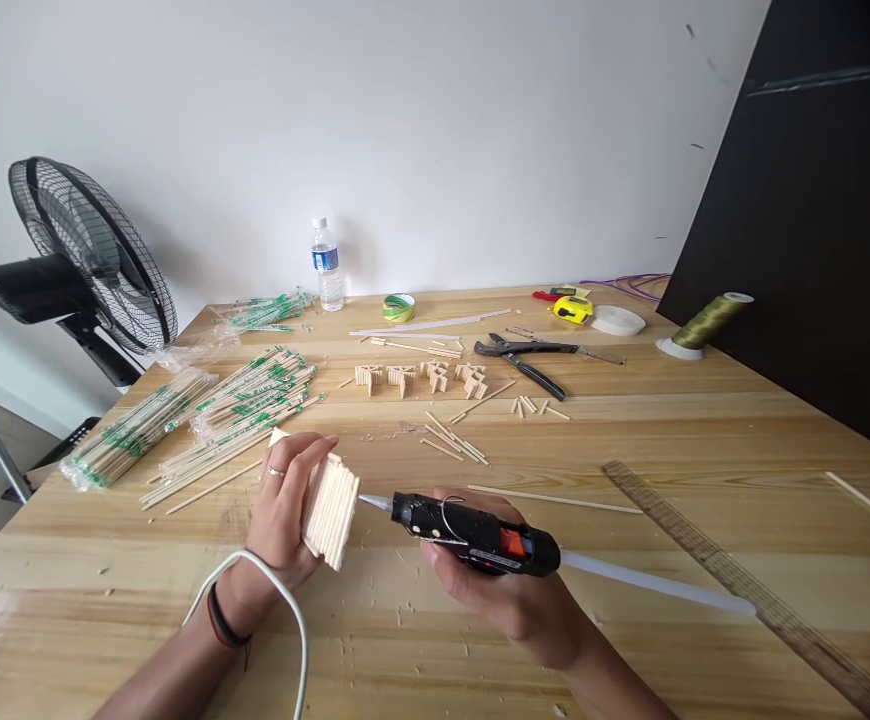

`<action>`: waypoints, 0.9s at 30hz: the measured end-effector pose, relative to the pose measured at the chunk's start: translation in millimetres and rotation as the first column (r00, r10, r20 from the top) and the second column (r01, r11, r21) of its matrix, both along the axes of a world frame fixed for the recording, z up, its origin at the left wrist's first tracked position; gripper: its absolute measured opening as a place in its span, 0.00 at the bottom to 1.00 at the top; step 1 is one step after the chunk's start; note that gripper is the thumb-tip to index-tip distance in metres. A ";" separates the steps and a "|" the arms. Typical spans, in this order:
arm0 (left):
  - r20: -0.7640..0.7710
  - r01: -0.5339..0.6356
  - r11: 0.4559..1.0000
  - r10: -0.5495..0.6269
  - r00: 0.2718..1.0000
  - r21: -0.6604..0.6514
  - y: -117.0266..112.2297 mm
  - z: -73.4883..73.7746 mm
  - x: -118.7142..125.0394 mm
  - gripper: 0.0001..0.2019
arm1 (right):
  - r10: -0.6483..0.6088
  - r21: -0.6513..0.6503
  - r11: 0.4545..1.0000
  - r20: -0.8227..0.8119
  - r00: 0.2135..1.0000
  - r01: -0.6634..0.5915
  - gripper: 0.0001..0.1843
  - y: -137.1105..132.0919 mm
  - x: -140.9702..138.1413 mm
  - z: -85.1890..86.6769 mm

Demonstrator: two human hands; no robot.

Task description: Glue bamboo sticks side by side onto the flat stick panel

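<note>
My left hand [285, 505] is closed around a small panel of wooden sticks [331, 510] lined up side by side, tilted above the table. In my right hand [506, 600] is a black hot glue gun [472, 535], gripped by its handle. Its metal nozzle points left, close to the panel's right edge; whether it touches I cannot tell. A translucent glue stick [652, 582] juts from the back of the gun. The white cord [296, 610] loops over my left wrist.
Behind my hands stand several small stick assemblies [420, 377]. Wrapped stick bundles [255, 390] lie left. Pliers [529, 360], cut sticks [454, 440], a tape measure [573, 309] and a thread spool [716, 320] are right of centre. A clear ruler [705, 550] crosses the right side; a bottle [327, 268] stands behind.
</note>
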State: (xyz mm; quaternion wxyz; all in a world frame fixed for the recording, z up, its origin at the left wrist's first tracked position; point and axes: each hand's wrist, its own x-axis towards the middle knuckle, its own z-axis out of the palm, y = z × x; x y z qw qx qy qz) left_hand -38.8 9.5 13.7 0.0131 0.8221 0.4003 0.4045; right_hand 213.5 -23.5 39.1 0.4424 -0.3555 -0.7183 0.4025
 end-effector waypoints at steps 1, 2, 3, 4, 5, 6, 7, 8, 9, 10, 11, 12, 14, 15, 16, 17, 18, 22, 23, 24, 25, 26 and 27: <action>-0.004 0.003 1.000 -0.003 1.000 0.004 0.1 0.1 -0.1 0.25 | 0.004 -0.022 1.000 -0.012 1.000 -0.004 0.14 -0.1 0.1 -0.2; -0.006 0.006 1.000 -0.006 1.000 0.007 0.1 0.1 -0.2 0.25 | 0.009 -0.046 0.999 -0.025 1.000 -0.010 0.14 -0.3 0.3 -0.7; -0.007 0.009 1.000 -0.009 1.000 0.009 0.2 0.2 -0.3 0.25 | 0.016 -0.069 0.997 -0.039 0.999 -0.018 0.13 -0.6 0.6 -1.5; -0.007 0.009 1.000 -0.009 1.000 0.007 0.2 0.3 -0.4 0.25 | 0.019 -0.088 0.996 -0.048 0.999 -0.023 0.13 -1.0 0.9 -2.6; -0.008 0.008 1.000 -0.008 1.000 0.004 0.1 0.2 -0.4 0.25 | 0.019 -0.105 0.994 -0.054 0.998 -0.025 0.13 -1.5 1.3 -3.6; -0.010 0.004 1.000 -0.004 1.000 0.001 0.1 0.0 -0.4 0.25 | 0.013 -0.120 0.993 -0.060 0.998 -0.020 0.13 -2.0 1.5 -4.5; -0.013 0.004 1.000 -0.004 1.000 -0.002 0.0 -0.2 -0.4 0.25 | 0.004 -0.135 0.991 -0.064 0.998 -0.013 0.13 -2.4 1.7 -5.2; -0.016 0.003 1.000 -0.003 1.000 -0.004 0.0 -0.5 -0.4 0.25 | -0.004 -0.150 0.989 -0.067 0.998 -0.006 0.13 -2.6 1.7 -5.5; -0.019 0.003 1.000 -0.003 1.000 -0.005 0.0 -0.7 -0.5 0.25 | -0.009 -0.161 0.987 -0.076 0.997 -0.003 0.13 -2.7 1.6 -5.4; -0.022 0.004 1.000 -0.004 1.000 -0.004 0.1 -0.9 -0.6 0.26 | -0.006 -0.168 0.986 -0.088 0.996 -0.009 0.13 -2.6 1.4 -5.0; -0.025 0.006 1.000 -0.006 1.000 0.000 0.2 -0.9 -0.7 0.26 | 0.003 -0.170 0.985 -0.101 0.995 -0.020 0.13 -2.3 1.2 -4.5; -0.026 0.007 1.000 -0.007 1.000 0.002 0.3 -0.8 -0.7 0.27 | 0.013 -0.169 0.985 -0.114 0.993 -0.032 0.14 -2.0 1.1 -4.1; -0.027 0.005 1.000 -0.005 1.000 0.006 0.4 0.0 -0.5 0.27 | 0.029 -0.173 0.984 -0.137 0.990 -0.053 0.15 -1.4 1.5 -3.7; -0.028 0.005 1.000 -0.005 1.000 0.005 0.3 0.5 -0.2 0.27 | 0.033 -0.179 0.982 -0.141 0.989 -0.059 0.15 -1.2 2.0 -3.9; -0.030 0.006 1.000 -0.006 1.000 0.004 0.2 1.1 0.2 0.27 | 0.031 -0.184 0.981 -0.139 0.990 -0.056 0.15 -0.9 2.7 -4.4; -0.032 0.006 1.000 -0.006 0.999 0.001 -0.1 1.7 0.7 0.27 | 0.004 -0.183 0.983 -0.135 0.991 -0.029 0.15 -0.5 3.3 -5.2; -0.035 0.005 1.000 -0.005 0.999 -0.004 -0.4 2.2 1.2 0.27 | -0.031 -0.175 0.985 -0.123 0.992 0.009 0.14 0.1 3.9 -6.1; -0.040 0.003 1.000 -0.003 0.999 0.001 -1.0 2.2 2.2 0.28 | -0.173 -0.027 0.984 0.045 0.984 0.175 0.15 6.0 3.2 -12.0; -0.041 0.002 1.000 -0.001 0.999 0.007 -0.8 1.9 2.1 0.28 | -0.197 0.033 0.980 0.115 0.974 0.194 0.14 8.1 2.3 -14.4; -0.043 0.000 1.000 0.000 0.999 0.015 -0.4 1.4 1.8 0.28 | -0.223 0.086 0.974 0.188 0.956 0.211 0.12 10.2 1.3 -17.4; -0.048 -0.004 1.000 0.005 0.999 0.021 0.1 1.0 1.5 0.28 | -0.249 0.121 0.967 0.263 0.932 0.225 0.10 12.1 0.2 -20.9; -0.054 -0.010 1.000 0.011 0.998 0.027 0.6 0.4 1.2 0.29 | -0.254 0.121 0.967 0.338 0.907 0.225 0.09 13.8 -0.9 -24.7; -0.061 -0.015 0.999 0.017 0.998 0.031 1.1 -0.1 0.9 0.29 | -0.232 0.102 0.973 0.411 0.882 0.208 0.10 15.3 -1.9 -28.5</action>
